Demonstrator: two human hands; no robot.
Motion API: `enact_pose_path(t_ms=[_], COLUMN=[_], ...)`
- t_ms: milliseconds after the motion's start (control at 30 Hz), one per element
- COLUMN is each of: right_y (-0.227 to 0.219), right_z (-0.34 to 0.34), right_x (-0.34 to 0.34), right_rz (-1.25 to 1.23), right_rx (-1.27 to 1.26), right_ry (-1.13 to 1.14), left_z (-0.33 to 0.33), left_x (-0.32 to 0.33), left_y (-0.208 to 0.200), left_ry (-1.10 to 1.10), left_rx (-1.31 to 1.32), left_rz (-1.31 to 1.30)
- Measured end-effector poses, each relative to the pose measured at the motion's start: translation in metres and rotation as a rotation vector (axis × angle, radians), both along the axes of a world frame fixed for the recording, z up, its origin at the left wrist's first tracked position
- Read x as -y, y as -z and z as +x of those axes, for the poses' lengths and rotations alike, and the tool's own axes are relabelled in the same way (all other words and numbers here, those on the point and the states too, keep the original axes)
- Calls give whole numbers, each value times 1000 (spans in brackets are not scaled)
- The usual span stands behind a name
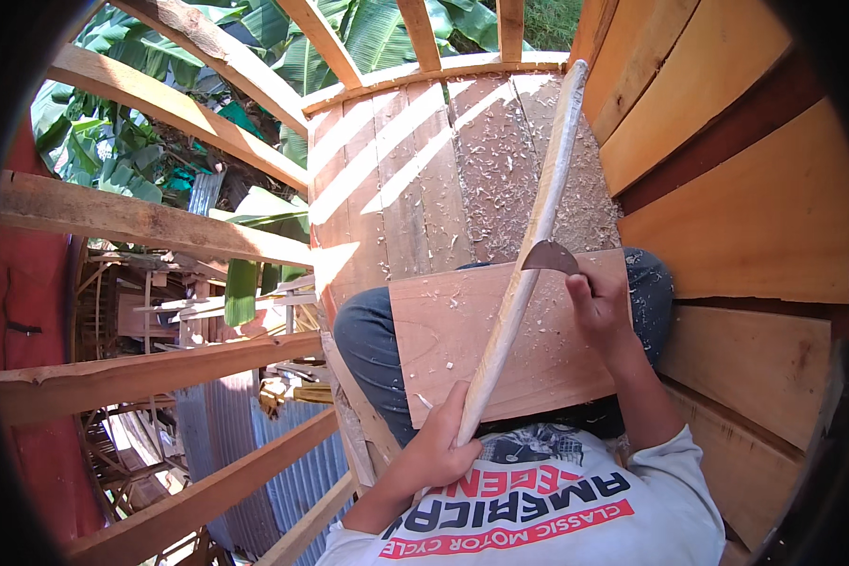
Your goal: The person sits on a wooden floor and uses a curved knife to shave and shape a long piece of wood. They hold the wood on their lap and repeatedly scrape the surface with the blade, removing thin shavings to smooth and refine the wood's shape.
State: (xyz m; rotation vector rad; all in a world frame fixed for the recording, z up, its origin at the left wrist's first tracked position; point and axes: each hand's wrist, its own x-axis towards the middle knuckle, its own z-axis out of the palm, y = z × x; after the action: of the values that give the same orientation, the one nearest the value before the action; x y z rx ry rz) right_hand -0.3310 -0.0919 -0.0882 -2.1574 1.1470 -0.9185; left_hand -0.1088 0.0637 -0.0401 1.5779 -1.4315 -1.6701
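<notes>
A long, pale wooden pole (500, 349) slants from my belly up and away over my lap, its far end to the right. My left hand (443, 443) is closed round the pole's near end, close to my shirt. In my right hand (601, 307) is a knife with a broad, curved dark blade (550, 256); its handle is hidden in my fist. The blade lies against the pole around its middle. Beneath the pole, a flat wooden board (443, 316) rests across my thighs, with a few shavings scattered on it.
Curled shavings cover much of the plank floor (406, 198) ahead, thickest at the right. A plank wall (736, 226) rises close on my right. On the left, an open railing of wooden bars (160, 222) borders banana leaves (302, 57) and corrugated metal sheets (231, 453) below.
</notes>
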Motion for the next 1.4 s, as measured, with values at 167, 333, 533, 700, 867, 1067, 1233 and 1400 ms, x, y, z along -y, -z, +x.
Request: enact_pose_path(t_ms=[167, 333, 533, 700, 867, 1067, 1233, 1400], right_y=[-8, 15, 15, -14, -29, -35, -40, -47], right_z=[10, -5, -8, -16, -9, -1, -11, 3], right_x=[-18, 21, 22, 18, 15, -11, 9, -19], right_rz=[-160, -31, 139, 31, -115, -75, 61, -18], right_rx=[8, -114, 148, 210, -33, -91, -26, -171], right_ry=[-323, 157, 135, 228, -92, -272, 114, -225], left_z=[-6, -6, -4, -7, 0, 8, -1, 0], left_x=[-2, 3, 5, 11, 18, 19, 18, 16], left_y=[-2, 8, 0, -4, 8, 15, -1, 3], left_ry=[-106, -135, -68, -20, -113, 37, -83, -98], left_rx=[-83, -148, -156, -160, -216, -199, -200, -152], left_rz=[117, 85, 57, 169, 27, -30, 42, -41])
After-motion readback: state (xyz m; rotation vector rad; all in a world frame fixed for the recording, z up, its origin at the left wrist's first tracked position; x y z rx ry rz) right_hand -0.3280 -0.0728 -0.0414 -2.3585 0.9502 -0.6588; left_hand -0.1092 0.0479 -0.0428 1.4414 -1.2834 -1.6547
